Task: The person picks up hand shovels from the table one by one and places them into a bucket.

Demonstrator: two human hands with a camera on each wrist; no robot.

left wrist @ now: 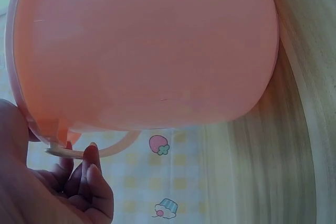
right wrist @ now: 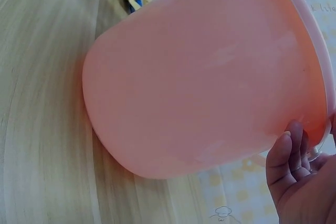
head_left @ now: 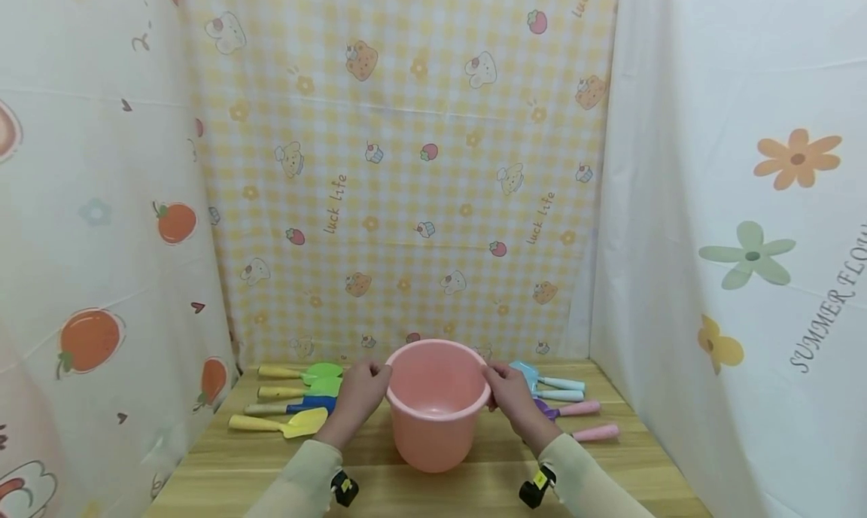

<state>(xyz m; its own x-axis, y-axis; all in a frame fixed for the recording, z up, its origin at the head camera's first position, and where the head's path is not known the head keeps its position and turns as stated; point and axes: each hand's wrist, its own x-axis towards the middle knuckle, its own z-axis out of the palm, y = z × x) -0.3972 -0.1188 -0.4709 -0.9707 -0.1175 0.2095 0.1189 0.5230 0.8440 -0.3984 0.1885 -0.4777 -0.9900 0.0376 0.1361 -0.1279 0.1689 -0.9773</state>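
A pink plastic bucket (head_left: 433, 444) is at the middle of the wooden table, mouth up, its inside bare. My left hand (head_left: 360, 391) grips its rim on the left side, thumb over the edge. In the left wrist view, fingertips (left wrist: 91, 153) of that hand pinch the bucket's pale handle (left wrist: 113, 148) near where it joins the rim. On the opposite side my right hand (head_left: 511, 394) holds the rim; in the right wrist view its fingers (right wrist: 281, 153) curl below the rim against the outer wall. Whether the bucket's base touches the table, I cannot tell.
Several toy shovels lie left of the bucket, among them a green shovel (head_left: 323, 370), a blue shovel (head_left: 314, 405) and a yellow shovel (head_left: 306, 423). To the right are a light blue shovel (head_left: 524, 370), a purple shovel (head_left: 546, 409) and a pink handle (head_left: 596, 433). Patterned curtains (head_left: 406, 202) surround the table.
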